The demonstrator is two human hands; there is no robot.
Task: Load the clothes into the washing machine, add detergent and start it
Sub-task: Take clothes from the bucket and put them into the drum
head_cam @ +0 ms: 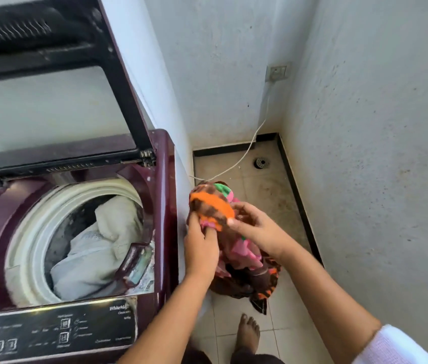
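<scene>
Tiled floor (273, 187); washing machine (165, 206) open, white laundry (97, 245) inside; left hand (199, 248), right hand (257, 227) gripping multicoloured garment (211, 206); dosing, start pending.

Head-worn wide view, looking steeply down — washing machine (76, 232) left, floor (260, 195) right, close range

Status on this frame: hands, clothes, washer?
Left hand and right hand both grip the multicoloured garment, right of the washing machine. Lid up, white laundry in drum. Nothing in the way.
</scene>
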